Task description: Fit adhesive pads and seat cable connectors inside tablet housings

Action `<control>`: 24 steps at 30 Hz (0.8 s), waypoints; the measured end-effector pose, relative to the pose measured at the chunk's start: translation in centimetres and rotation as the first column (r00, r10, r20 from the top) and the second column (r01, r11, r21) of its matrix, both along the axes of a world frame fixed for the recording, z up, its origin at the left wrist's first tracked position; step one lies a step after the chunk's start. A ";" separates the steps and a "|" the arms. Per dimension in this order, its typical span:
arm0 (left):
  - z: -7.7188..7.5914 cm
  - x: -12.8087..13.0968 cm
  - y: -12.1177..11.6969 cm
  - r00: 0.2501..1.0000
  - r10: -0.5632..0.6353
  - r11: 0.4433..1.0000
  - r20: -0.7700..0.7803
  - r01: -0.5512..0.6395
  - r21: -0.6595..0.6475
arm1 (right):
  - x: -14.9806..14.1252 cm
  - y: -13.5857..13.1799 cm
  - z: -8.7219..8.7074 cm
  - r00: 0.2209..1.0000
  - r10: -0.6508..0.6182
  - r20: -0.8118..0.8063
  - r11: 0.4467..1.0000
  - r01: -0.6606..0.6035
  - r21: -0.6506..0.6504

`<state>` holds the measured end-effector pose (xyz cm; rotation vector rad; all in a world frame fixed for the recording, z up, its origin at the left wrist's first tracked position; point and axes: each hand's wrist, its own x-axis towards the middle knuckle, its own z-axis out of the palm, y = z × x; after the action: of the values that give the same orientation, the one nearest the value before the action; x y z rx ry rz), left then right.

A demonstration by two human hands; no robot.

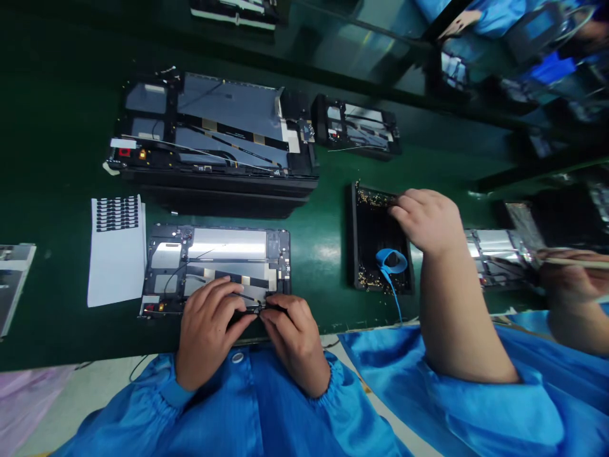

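An opened tablet [228, 244] lies near the table's front edge, its silver battery area, black frame and ribbon cables exposed. My left hand [209, 327] rests over its lower edge, fingers bent on the insides and thumb at the rim, closed on the tablet. Just to the right, my right hand [295, 336] has thumb and fingers pinched together at the same lower edge, near the end of a cable. Whatever lies between those fingertips is too small or hidden to make out. Both sets of fingertips are nearly touching.
Left of the tablet is a white sheet [114, 266] with black stickers. Behind stands a stack of opened tablets [228, 152]. A co-worker's hand [428, 219] reaches over a black tray [354, 241] with small golden parts and a blue wrist strap [392, 261].
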<state>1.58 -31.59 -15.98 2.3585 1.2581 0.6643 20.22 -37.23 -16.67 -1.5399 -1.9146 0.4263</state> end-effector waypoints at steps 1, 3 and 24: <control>0.0 0.0 0.0 1.000 0.008 1.000 -0.009 -0.008 -0.011 | 0.0 -0.1 -0.2 1.000 0.005 -0.003 1.000 -0.005 0.016; 0.1 0.0 0.0 0.999 0.015 0.999 -0.030 -0.016 -0.033 | 0.1 -0.2 -0.9 1.000 0.016 -0.007 0.998 -0.016 0.061; 0.9 -0.5 1.5 0.997 -0.051 0.986 -0.057 0.042 -0.159 | 1.1 -1.1 -3.9 0.990 0.116 0.081 0.944 -0.135 0.301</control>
<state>1.08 -30.07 -15.06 2.2856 1.2290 0.4633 21.35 -38.34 -20.61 -1.2467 -2.0246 0.1262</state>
